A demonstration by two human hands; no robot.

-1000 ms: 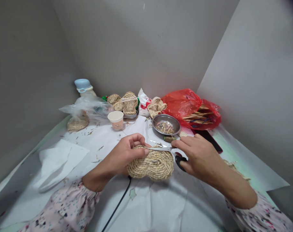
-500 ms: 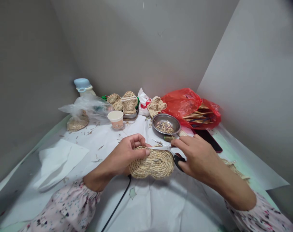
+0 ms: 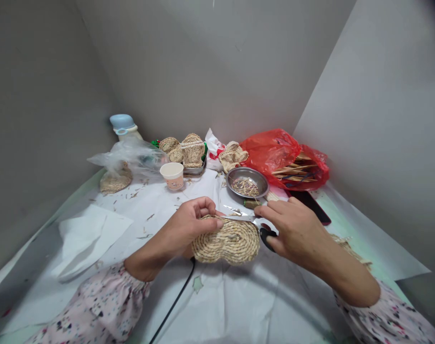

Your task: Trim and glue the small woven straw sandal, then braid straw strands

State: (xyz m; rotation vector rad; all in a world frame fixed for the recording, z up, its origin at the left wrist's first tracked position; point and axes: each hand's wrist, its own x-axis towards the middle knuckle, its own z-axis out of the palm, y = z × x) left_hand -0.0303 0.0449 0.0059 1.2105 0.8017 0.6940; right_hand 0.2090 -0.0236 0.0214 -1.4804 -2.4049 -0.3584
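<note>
A coiled straw piece [image 3: 232, 243], rounded into two lobes along its lower edge, is held just above the papered table. My left hand [image 3: 194, 224] grips its upper left edge, thumb on the near face and fingers behind. In my right hand [image 3: 289, 224] is a pair of scissors [image 3: 241, 217] with dark handles. Their blades are spread apart and point left along the piece's upper edge, close to my left fingertips. Whether a strand lies between the blades is too small to tell.
Behind my hands stand a metal bowl [image 3: 248, 182] of straw scraps, a paper cup [image 3: 172, 176], woven straw pieces [image 3: 193, 150] and a red plastic bag [image 3: 271, 148] of straw. A phone [image 3: 312, 208] lies at right, folded white paper [image 3: 92, 239] at left. A black cable [image 3: 172, 306] crosses the front.
The scissor blades have opened wider, the upper blade now showing apart from the lower one. Both hands and the straw piece stay nearly in place.
</note>
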